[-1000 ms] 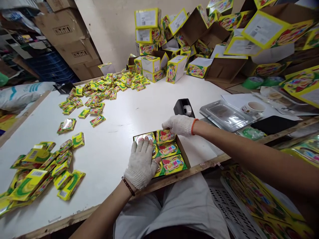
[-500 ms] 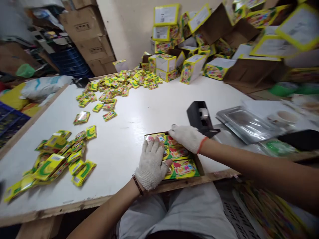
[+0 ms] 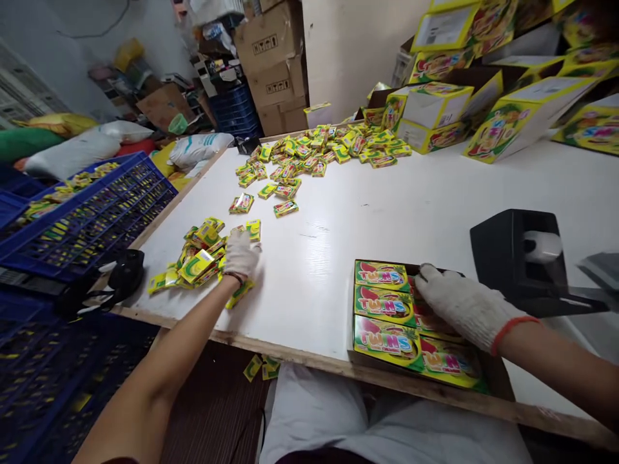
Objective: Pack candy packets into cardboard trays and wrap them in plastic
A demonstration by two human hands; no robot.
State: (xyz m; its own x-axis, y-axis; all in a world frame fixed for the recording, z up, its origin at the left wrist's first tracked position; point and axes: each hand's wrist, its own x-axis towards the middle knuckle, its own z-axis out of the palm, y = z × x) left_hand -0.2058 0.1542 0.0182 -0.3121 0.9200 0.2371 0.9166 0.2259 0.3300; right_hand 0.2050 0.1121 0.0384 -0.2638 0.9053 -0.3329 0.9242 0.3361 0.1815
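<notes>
At left, the left hand (image 3: 242, 252) touches packs (image 3: 197, 264); lower right, the right hand (image 3: 457, 299) lies over the tray (image 3: 499, 379). Neither grip is clear; a careless sweep could scatter packs.

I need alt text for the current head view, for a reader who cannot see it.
A gloved left hand is over small yellow packs on a white table; the gloved right hand is at an open box of TWINS packs, beside a tape dispenser.

Yellow packs (image 3: 197, 265) lie heaped; open box (image 3: 501, 381) holds TWINS packs (image 3: 387, 339), seemingly two abreast.
</notes>
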